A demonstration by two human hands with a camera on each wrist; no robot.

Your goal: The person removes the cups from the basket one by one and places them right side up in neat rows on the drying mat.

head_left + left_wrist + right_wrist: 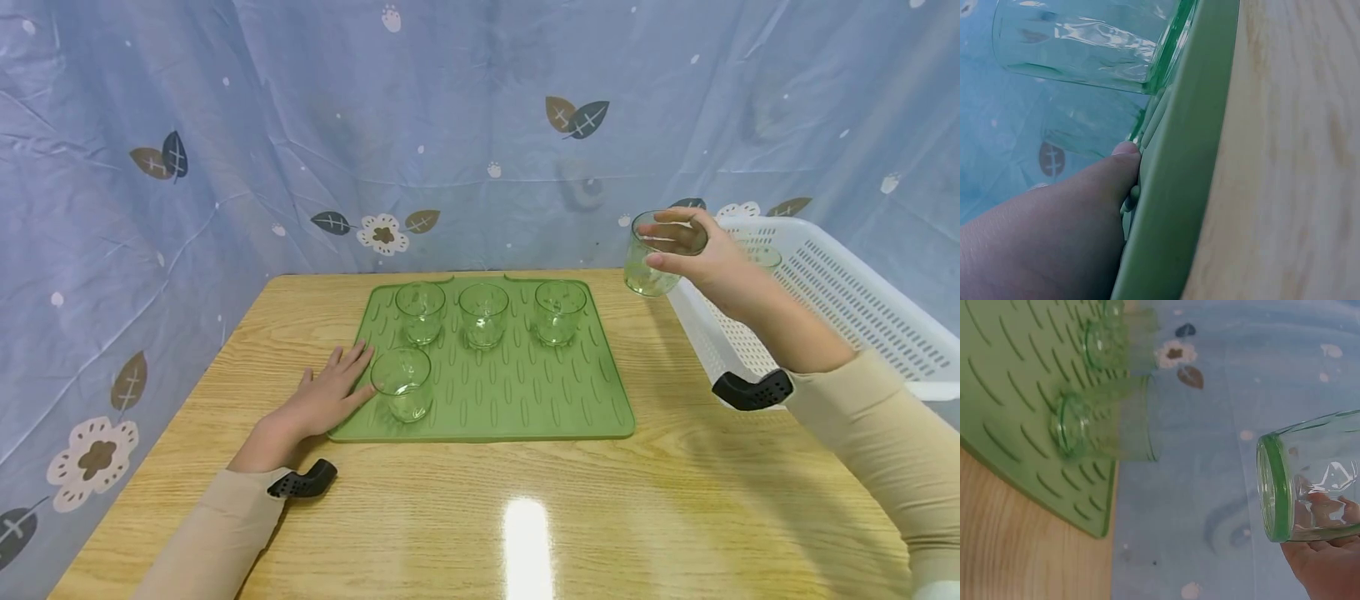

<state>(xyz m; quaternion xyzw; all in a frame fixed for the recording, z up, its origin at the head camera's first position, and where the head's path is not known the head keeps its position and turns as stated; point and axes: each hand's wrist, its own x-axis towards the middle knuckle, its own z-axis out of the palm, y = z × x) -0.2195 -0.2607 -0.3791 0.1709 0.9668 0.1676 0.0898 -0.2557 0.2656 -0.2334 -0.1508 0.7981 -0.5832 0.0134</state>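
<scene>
My right hand (708, 258) grips a clear greenish drinking glass (651, 271) in the air, beside the near-left rim of a white basket. In the right wrist view the fingers show behind the wall of that glass (1279, 487). My left hand (322, 404) rests with spread fingers on the left edge of a green ribbed mat (517, 408). Its thumb lies close to an upright glass (405, 387) at the mat's front left; whether they touch I cannot tell. Along the mat's back stand three more upright glasses, at left (421, 315), middle (483, 317) and right (559, 314).
The white perforated basket (877, 292) stands on the right of the wooden table (420, 517), with at least one glass (763, 257) inside, partly hidden by my right hand. A blue patterned curtain (465, 108) hangs behind the table.
</scene>
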